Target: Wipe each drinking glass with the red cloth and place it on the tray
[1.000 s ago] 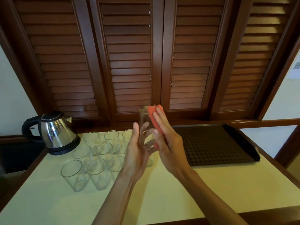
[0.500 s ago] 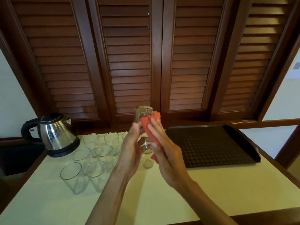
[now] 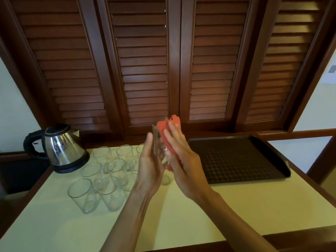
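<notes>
Red cloth (image 3: pixel 168 128) rubs the glass (image 3: pixel 157 142) held up at twelve o'clock, left hand (image 3: pixel 150 166) gripping it, right hand (image 3: pixel 181 157) flat on the cloth, and it might slip and smash onto the glasses (image 3: pixel 101 180) below.

You see a pale yellow bench (image 3: pixel 200 215) with a dark wood edge. Behind the bench stand tall brown wooden shutters (image 3: pixel 143 66) with many slats. White walls (image 3: pixel 11 110) sit on both sides of the shutters. The light is soft and warm.
</notes>
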{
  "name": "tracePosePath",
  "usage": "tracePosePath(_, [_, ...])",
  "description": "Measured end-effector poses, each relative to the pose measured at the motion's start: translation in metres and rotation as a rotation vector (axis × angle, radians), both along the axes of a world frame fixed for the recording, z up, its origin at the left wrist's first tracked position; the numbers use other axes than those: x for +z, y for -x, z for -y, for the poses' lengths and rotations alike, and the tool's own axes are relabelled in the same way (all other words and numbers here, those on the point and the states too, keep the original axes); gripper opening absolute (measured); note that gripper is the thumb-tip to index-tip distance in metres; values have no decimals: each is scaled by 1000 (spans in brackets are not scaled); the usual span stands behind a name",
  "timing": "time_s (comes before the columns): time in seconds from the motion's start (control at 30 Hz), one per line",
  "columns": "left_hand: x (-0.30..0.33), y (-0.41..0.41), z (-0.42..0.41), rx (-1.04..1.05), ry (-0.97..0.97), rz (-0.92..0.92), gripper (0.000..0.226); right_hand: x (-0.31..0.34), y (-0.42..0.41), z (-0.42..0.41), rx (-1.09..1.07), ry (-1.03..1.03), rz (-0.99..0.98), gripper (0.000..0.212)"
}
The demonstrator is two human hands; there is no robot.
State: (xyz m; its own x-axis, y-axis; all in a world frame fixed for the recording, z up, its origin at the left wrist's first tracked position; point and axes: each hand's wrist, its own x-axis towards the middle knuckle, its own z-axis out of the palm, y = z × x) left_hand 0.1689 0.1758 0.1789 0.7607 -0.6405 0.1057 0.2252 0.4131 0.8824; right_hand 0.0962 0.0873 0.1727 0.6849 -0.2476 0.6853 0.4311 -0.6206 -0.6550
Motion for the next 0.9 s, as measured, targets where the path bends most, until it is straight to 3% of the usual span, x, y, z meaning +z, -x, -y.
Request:
tracePosePath(0.07, [6,-4,-2,21,-28,53,66,-13,9,-3,62,0,16,50])
tracePosePath(0.2, [6,1,2,67,-111,59,66,6,1,12,45,-210,-37,50])
tracePosePath(0.27, [5,-2,3,55,-140,19,67,9,1,8,33,-102,-37,50])
tracePosePath(0.33, [6,-9,1,51,-145,31,54,-6,7,2,34,25,-12,48])
tracePosePath(0.53, [2,3,3,3,-88,-1,60,12,3,17,72,-254,-98,48])
tracePosePath(0.7, [10,-5,-2,74,-36,9,55,-8,17,1,161,-146,-7,46])
tracePosePath(0.83, [2,7,-1,70,-90,53,43,9,8,16,109,-349,-21,49])
tracePosePath(0.9, [1,13,2,46,-125,52,45,15,5,15,56,-295,-28,50])
